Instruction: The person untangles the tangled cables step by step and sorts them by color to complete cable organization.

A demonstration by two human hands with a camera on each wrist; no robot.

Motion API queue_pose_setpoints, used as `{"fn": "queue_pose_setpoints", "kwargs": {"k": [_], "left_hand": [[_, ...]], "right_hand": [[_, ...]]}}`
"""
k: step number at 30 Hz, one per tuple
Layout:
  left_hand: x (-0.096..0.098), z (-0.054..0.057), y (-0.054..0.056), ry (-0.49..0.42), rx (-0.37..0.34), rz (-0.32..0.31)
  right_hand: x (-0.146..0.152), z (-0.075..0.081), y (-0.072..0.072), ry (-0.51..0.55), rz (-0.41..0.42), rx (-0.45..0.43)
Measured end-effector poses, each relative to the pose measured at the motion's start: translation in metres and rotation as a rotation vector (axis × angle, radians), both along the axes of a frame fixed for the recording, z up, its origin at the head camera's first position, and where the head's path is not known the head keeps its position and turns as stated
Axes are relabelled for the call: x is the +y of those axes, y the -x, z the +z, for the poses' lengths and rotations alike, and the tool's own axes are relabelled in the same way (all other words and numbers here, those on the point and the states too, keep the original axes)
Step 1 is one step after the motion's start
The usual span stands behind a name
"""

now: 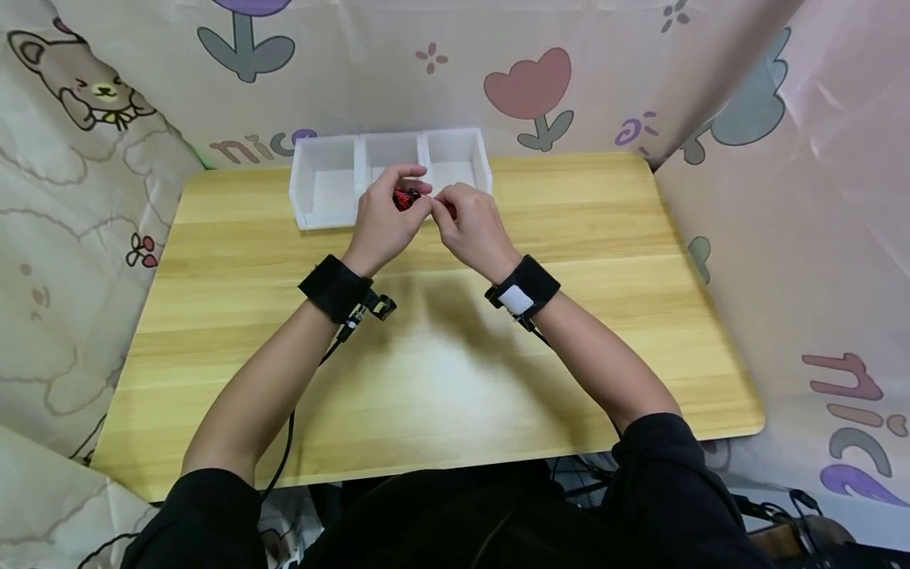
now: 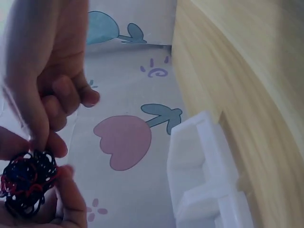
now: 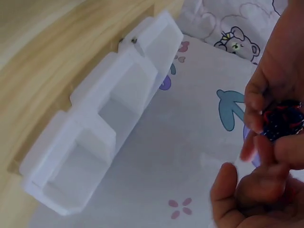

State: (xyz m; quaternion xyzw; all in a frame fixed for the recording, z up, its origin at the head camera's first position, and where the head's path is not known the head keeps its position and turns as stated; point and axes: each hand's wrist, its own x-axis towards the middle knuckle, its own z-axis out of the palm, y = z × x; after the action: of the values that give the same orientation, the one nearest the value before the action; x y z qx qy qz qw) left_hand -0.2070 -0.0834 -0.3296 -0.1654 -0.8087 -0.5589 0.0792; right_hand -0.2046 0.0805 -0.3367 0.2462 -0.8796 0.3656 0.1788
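My left hand (image 1: 387, 217) holds a tangled clump of thin black and red loops (image 1: 404, 198), which look like small rubber bands. In the left wrist view the clump (image 2: 27, 185) sits between the left fingers, its loops sticking out all round. The right hand (image 1: 475, 227) meets it from the right, thumb and forefinger pinched together at the clump's edge, the other fingers curled. What exactly lies between those right fingertips is hidden. Both hands are raised in front of the white three-compartment box (image 1: 323, 142). In the right wrist view the clump (image 3: 282, 122) is partly covered by fingers.
The box stands at the back edge of the wooden table (image 1: 455, 379), against a printed cloth (image 1: 384, 71) that hangs behind and at both sides. Black wristbands (image 1: 334, 288) carry cameras, and a cable (image 1: 287, 442) runs down from the left one.
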Motion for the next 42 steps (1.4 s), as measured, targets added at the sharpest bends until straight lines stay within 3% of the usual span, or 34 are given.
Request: {"fn": "queue_pose_setpoints", "kwargs": {"k": [7,17,24,32,35,38,42], "left_hand": [[-0.004,0.000,-0.001,0.094,0.000,-0.078],[-0.007,0.005,-0.005,0.172,0.030,-0.069],[-0.013,0.005,-0.010,0.217,0.053,-0.045],[-0.014,0.009,-0.012,0.175,0.073,-0.044],[-0.012,0.010,-0.012,0.156,0.055,-0.043],[-0.008,0.009,-0.011,0.166,0.081,-0.041],[-0.002,0.008,-0.010,0.225,0.185,-0.024]], "right_hand": [[0.007,-0.005,0.000,0.091,0.047,-0.007],[0.012,0.001,-0.003,0.202,0.064,0.033],[0.023,0.005,-0.006,0.308,0.058,-0.031],[0.026,0.004,-0.008,0.412,0.001,-0.049],[0.028,0.003,-0.006,0.474,-0.051,-0.074],[0.029,0.004,-0.002,0.536,-0.078,-0.112],[0.019,0.009,0.000,0.610,0.032,-0.307]]}}
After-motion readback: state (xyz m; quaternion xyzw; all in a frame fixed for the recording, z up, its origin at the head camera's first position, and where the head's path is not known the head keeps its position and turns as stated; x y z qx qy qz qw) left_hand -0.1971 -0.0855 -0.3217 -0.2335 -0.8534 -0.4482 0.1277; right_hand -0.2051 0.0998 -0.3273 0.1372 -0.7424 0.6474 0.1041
